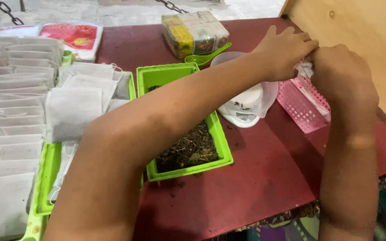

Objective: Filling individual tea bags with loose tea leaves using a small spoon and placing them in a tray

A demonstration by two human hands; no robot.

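My left hand [284,49] and my right hand [342,73] meet at the far right, over a pink perforated basket [298,105]. Both pinch a small white pouch [307,68] between their fingertips, mostly hidden by the fingers. My left forearm crosses over a green tray [222,147] holding dark dried leaves [188,149]. Just left of the hands stands a white scale [242,111] carrying a clear bowl.
Stacks of empty white filter bags [16,102] fill green trays at left. A green scoop [206,56] and a wrapped packet block [195,31] lie at the back, a red-and-white bag [74,38] beside them. A wooden panel [362,27] rises at right of the red tabletop [255,178].
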